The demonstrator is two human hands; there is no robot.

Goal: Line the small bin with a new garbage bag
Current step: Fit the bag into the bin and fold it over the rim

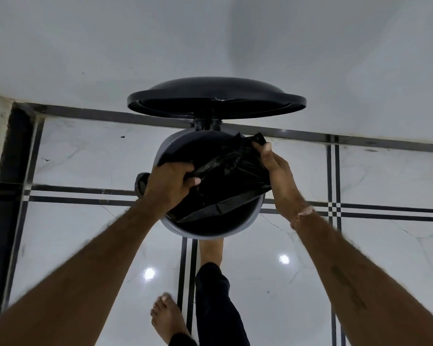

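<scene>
A small round grey bin (211,232) stands on the floor against the wall, its black lid (216,98) swung up and open. A crumpled black garbage bag (231,178) lies over the bin's mouth, partly bunched. My left hand (171,184) grips the bag's left side over the bin's left rim. At the bin's far right rim, my right hand (273,166) pinches the bag's upper right edge. The inside of the bin is mostly hidden by the bag.
White marble floor tiles (80,158) with black stripe borders surround the bin. A white wall (210,41) rises right behind it. One bare foot (211,250) reaches under the bin's front edge; the other foot (169,318) stands nearer me.
</scene>
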